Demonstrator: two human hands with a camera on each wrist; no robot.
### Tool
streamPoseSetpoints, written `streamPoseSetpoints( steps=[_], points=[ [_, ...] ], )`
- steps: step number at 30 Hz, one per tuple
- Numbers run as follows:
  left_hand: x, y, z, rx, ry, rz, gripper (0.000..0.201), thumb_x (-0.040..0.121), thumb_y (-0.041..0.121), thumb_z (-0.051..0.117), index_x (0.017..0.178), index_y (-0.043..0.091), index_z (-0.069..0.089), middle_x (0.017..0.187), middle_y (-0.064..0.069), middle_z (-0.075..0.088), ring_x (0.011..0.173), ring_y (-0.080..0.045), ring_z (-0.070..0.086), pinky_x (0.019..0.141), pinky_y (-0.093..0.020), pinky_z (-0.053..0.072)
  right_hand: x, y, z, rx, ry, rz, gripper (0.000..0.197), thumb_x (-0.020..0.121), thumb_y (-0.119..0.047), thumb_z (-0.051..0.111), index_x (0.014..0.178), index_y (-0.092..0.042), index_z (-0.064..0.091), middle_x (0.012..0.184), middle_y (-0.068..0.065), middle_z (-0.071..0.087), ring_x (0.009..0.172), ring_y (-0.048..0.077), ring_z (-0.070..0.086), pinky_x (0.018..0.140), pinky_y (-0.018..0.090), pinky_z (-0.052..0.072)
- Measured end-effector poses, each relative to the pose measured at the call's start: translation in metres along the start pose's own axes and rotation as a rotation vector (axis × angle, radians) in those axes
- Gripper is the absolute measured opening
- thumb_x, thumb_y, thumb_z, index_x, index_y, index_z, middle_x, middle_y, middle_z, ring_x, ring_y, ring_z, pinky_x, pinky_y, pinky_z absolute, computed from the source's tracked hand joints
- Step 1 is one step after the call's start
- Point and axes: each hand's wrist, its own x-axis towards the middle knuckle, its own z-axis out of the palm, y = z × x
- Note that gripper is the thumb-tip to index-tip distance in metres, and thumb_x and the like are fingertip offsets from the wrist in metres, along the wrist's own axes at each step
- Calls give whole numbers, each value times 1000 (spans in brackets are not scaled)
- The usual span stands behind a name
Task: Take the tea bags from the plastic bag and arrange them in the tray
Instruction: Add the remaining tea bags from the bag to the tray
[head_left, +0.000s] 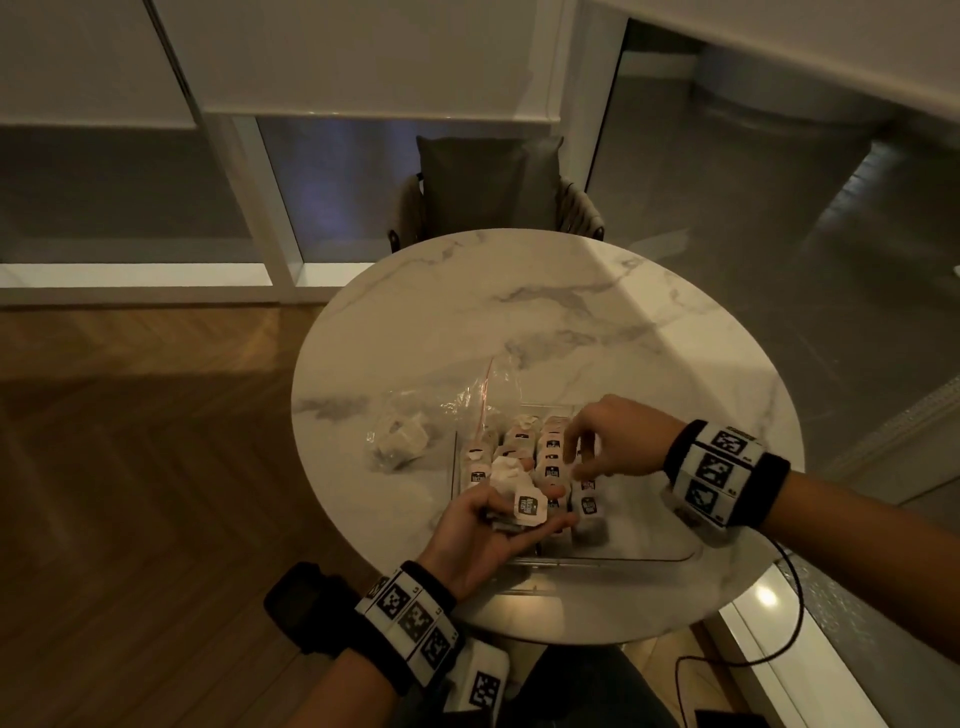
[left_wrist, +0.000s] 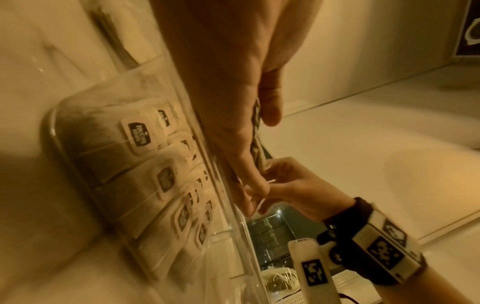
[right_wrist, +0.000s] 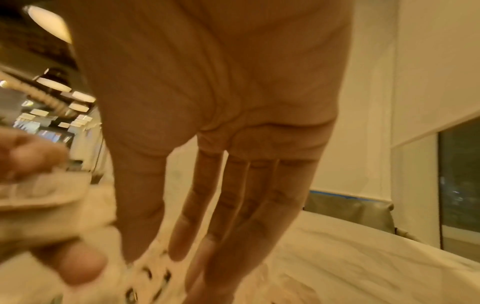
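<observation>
1. Left hand (head_left: 488, 530): palm up over near-left corner of tray, fingers curled under a small stack of tea bags (head_left: 511, 491); topmost bag's paper tag facing up, print readable. Same hand in left wrist view (left_wrist: 233, 115), thumb pressed onto a dark edge of the stack.
2. Plastic bag (head_left: 415, 431): clear, crumpled, lying on table left of tray and touching its left wall; red seal strip running from tray's far-left corner up and away; a few tea bags inside at its left end, jumbled, direction unclear.
3. Tray (head_left: 644, 556): clear, rectangular, long sides running left to right, near table's front edge. Seen side-on in left wrist view (left_wrist: 64, 115).
4. Tea bags in tray (head_left: 550, 457): packed in rows in left half, standing on edge and overlapping, each row running from near side to far side; tags on top. Right half of tray bare.
5. Right hand (head_left: 618, 441): reaching in from right above the rows, fingers pointing down; thumb and forefinger close together at a bag top, actual pinch not discernible. In right wrist view (right_wrist: 221, 144), fingers long and nearly straight, tips at the tags.
6. Table (head_left: 545, 322): round, white marble with grey veins.
7. Chair (head_left: 493, 192): dark cushion, beyond table's far edge.
</observation>
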Motion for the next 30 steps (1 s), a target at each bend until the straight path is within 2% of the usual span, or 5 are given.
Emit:
streamPoseSetpoints(
  steps=[3,12,18,22,30],
  points=[
    [1,1,-1,-22,-18,-2,78,69,-7,48,145,8,40,144,-36,40,135,-53,38,82,-53,57,-16,-12,0,256,167,-70,12,83,-28,76,88,-17,75,71,-14,64,58,-9,58,63,13,48],
    [0,-3,1,130,30,82,52,90,12,49,142,10,46,136,-25,54,114,-36,60,74,-40,59,-31,-42,54,518,230,55,36,65,-36,89,91,-19,71,86,-5,69,59,-8,56,56,9,42],
    [0,-5,4,229,104,115,49,91,33,52,132,8,55,128,-19,64,110,-28,65,85,-37,60,-38,-43,57,660,392,91,24,62,-12,90,70,-17,69,73,-4,69,58,-6,59,57,13,47],
    [0,-6,7,256,94,128,45,90,35,51,123,5,60,120,-18,68,102,-24,70,86,-33,57,-44,-45,57,859,373,87,28,65,0,86,87,-12,73,70,7,74,64,10,69,67,19,56],
    [5,-6,-1,372,150,190,57,84,49,56,119,4,60,94,-12,70,84,-20,66,71,-27,58,-64,-35,52,917,586,81,10,74,-11,83,73,-19,76,72,-6,74,69,5,68,65,18,55]
  ],
)
